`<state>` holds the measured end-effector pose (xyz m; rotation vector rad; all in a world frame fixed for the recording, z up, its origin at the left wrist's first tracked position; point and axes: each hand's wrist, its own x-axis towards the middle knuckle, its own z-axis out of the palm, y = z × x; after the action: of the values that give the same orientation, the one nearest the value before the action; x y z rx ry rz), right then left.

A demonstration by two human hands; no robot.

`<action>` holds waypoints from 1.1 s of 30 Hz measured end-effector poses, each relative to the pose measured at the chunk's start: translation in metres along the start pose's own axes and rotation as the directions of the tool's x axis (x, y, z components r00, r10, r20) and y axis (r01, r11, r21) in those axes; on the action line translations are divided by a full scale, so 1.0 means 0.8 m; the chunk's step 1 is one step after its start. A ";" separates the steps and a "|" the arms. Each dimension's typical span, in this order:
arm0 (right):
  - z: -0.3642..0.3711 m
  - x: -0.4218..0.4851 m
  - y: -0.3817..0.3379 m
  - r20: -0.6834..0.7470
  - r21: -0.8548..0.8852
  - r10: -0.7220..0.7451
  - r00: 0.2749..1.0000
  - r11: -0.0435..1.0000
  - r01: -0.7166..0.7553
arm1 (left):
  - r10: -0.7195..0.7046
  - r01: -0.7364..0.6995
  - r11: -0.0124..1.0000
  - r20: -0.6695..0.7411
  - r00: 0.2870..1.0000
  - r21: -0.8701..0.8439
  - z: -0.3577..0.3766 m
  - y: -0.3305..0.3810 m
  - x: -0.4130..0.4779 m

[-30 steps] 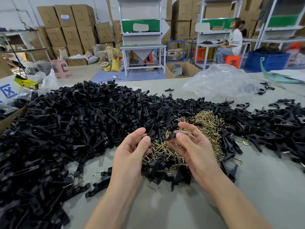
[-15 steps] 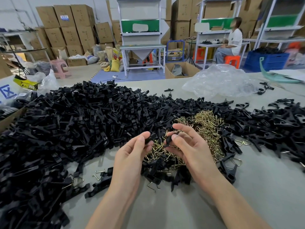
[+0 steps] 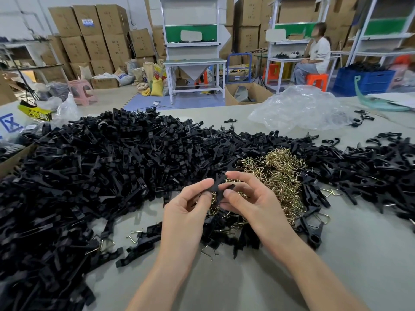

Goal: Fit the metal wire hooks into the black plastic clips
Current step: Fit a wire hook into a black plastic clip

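Where left hand [image 3: 185, 213] meets right hand [image 3: 251, 204], fingers [image 3: 238, 176] pinch one black clip [image 3: 216, 187].

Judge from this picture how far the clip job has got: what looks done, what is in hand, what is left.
Done: a few clips near the hands seem to carry hooks, like this fitted clip. In hand: the left hand and right hand pinch one black clip. Left: nearly everything, the big clip pile and the hook pile.
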<state>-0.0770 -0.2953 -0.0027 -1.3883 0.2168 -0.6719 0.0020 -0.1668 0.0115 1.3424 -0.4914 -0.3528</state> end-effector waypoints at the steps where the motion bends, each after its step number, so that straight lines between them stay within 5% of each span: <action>1: 0.000 0.000 0.000 -0.001 0.005 0.004 1.000 1.000 -0.004 | -0.004 0.004 1.000 0.000 1.000 0.004 0.001 0.000 0.000; 33: -0.005 0.002 0.001 -0.030 0.050 0.017 0.999 0.999 -0.016 | 0.009 -0.008 0.999 -0.024 1.000 0.035 0.003 0.002 -0.004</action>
<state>-0.0775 -0.2998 -0.0041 -1.3285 0.2338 -0.6808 -0.0018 -0.1671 0.0128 1.3765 -0.4853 -0.3223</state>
